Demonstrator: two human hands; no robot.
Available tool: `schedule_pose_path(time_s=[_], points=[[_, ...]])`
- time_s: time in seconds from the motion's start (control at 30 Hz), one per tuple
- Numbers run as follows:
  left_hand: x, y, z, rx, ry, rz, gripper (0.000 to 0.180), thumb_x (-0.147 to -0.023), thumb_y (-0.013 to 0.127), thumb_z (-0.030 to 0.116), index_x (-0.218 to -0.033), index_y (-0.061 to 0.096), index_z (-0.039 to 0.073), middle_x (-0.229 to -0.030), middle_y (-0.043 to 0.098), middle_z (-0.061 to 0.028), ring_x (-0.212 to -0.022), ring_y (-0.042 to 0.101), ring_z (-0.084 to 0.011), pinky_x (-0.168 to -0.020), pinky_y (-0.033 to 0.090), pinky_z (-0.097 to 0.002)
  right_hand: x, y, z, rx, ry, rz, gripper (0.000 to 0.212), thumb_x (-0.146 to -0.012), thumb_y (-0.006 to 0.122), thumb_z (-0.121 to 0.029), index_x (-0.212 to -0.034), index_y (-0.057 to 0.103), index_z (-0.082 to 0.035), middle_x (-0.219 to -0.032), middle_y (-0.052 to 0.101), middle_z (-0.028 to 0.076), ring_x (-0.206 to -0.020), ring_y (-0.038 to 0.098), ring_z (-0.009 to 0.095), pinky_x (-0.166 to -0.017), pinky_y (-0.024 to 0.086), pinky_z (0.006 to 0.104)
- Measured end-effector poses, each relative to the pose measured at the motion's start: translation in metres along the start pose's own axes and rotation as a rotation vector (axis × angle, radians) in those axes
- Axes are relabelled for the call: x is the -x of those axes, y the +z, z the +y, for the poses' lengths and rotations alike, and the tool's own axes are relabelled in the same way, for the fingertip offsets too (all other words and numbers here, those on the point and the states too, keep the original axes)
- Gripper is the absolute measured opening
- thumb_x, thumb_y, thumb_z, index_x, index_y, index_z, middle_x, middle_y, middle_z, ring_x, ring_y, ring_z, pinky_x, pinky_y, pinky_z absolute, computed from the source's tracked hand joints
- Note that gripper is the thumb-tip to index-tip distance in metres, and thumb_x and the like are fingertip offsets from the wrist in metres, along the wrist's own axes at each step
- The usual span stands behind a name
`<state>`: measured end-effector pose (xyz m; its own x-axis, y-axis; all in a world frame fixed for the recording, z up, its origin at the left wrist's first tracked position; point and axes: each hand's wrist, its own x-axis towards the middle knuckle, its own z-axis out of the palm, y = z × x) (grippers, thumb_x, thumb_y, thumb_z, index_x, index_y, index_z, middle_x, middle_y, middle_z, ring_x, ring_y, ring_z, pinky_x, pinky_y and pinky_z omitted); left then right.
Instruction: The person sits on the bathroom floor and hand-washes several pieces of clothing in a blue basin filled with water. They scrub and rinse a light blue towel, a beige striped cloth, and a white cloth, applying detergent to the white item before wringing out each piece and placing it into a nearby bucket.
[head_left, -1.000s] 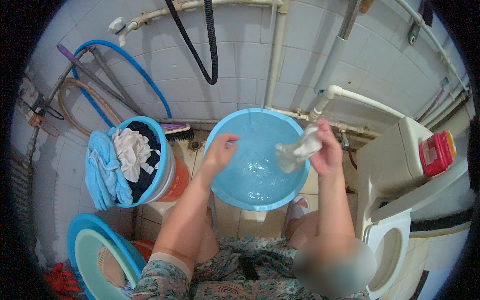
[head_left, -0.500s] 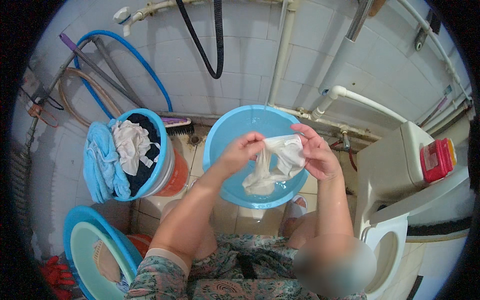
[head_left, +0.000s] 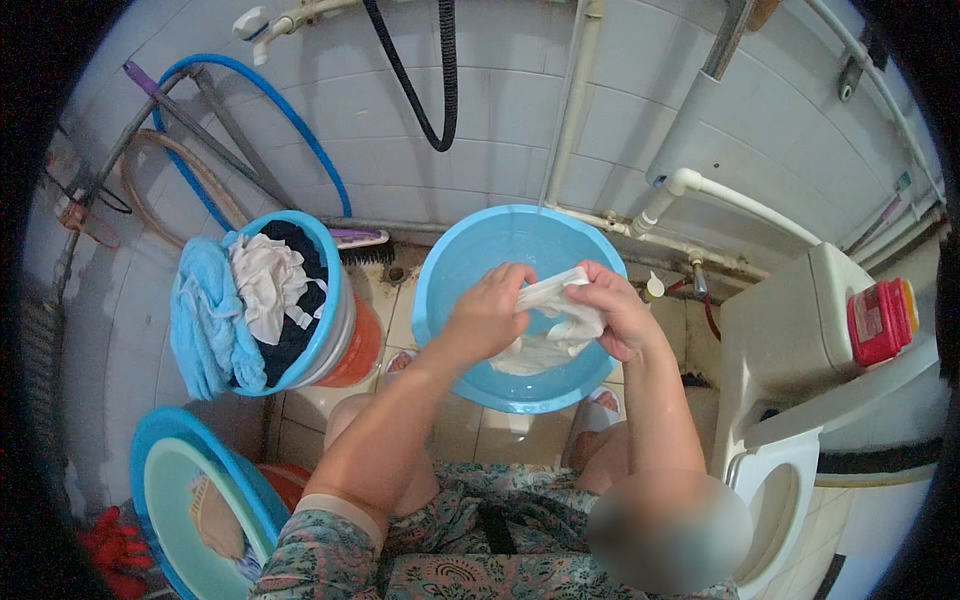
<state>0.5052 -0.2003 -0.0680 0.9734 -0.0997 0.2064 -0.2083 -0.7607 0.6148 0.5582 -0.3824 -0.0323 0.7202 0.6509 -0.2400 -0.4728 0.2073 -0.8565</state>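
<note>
A small, wet white garment (head_left: 548, 349) is stretched between my two hands over a light blue basin (head_left: 457, 257) with water in it. On its left end, the fingers of my left hand (head_left: 487, 314) are closed round the cloth. My right hand (head_left: 620, 312) pinches the upper right edge between thumb and fingers. The lower part of the garment droops into the basin; whether it touches the water I cannot tell. Its exact kind does not show, as the cloth is bunched.
Left stands a bucket (head_left: 330, 345) heaped with a blue towel (head_left: 212, 325), white cloth (head_left: 268, 285) and dark clothes. Nearer are nested tubs (head_left: 165, 500) with laundry. A scrubbing brush (head_left: 365, 250) lies by the wall. A toilet (head_left: 800, 320) stands at the right, below pipes (head_left: 745, 205).
My hands have come closer together, and the garment's top edge is now tilted and bunched rather than spread out. The view has shifted slightly.
</note>
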Motion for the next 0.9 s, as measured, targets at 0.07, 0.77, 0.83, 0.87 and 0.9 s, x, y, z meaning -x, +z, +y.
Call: schedule_pose_path(time_s=[0.07, 0.77, 0.83, 0.87, 0.9], points=[[0.004, 0.005, -0.009, -0.09, 0.031, 0.06, 0.035, -0.07, 0.06, 0.012, -0.103, 0.048, 0.008, -0.093, 0.055, -0.0108, -0.087, 0.056, -0.0275, -0.075, 0.045, -0.0369, -0.001, -0.001, 0.0, -0.088, -0.012, 0.037, 0.016, -0.077, 0.059, -0.009, -0.091, 0.052, -0.008, -0.084, 0.058, 0.002, -0.074, 0.057, 0.012, -0.067, 0.047, 0.0257], [-0.01, -0.023, -0.024, 1.671, -0.322, -0.163, 0.017, -0.088, 0.044, 0.02, -0.094, 0.05, 0.006, -0.083, 0.055, -0.002, -0.075, 0.054, -0.0104, -0.067, 0.045, -0.0249, 0.009, -0.024, -0.013, 0.065, -0.045, 0.155, 0.012, -0.082, 0.06, -0.018, -0.086, 0.053, -0.009, -0.077, 0.056, -0.002, -0.069, 0.053, 0.008, -0.063, 0.044, 0.0214], [-0.011, -0.027, -0.025, 1.551, -0.321, -0.09, 0.017, -0.089, 0.045, 0.021, -0.095, 0.05, 0.006, -0.083, 0.055, -0.0022, -0.076, 0.053, -0.0098, -0.067, 0.044, -0.0246, 0.009, -0.028, -0.013, 0.046, -0.051, 0.138, 0.011, -0.081, 0.06, -0.017, -0.086, 0.053, -0.01, -0.078, 0.057, -0.002, -0.07, 0.054, 0.008, -0.063, 0.044, 0.0219], [-0.011, -0.029, -0.025, 1.491, -0.319, -0.054, 0.018, -0.089, 0.046, 0.022, -0.095, 0.051, 0.006, -0.083, 0.055, -0.0023, -0.076, 0.053, -0.0095, -0.067, 0.044, -0.0245, 0.009, -0.03, -0.013, 0.042, -0.052, 0.128, 0.012, -0.08, 0.061, -0.017, -0.086, 0.053, -0.011, -0.079, 0.058, -0.002, -0.07, 0.055, 0.008, -0.063, 0.044, 0.0224], [-0.011, -0.031, -0.023, 1.418, -0.323, -0.091, 0.018, -0.088, 0.048, 0.022, -0.095, 0.051, 0.006, -0.083, 0.055, -0.002, -0.076, 0.052, -0.0088, -0.067, 0.044, -0.0237, 0.009, -0.032, -0.014, 0.038, -0.052, 0.119, 0.012, -0.08, 0.062, -0.017, -0.087, 0.054, -0.011, -0.079, 0.058, -0.002, -0.071, 0.055, 0.009, -0.064, 0.044, 0.0228]])
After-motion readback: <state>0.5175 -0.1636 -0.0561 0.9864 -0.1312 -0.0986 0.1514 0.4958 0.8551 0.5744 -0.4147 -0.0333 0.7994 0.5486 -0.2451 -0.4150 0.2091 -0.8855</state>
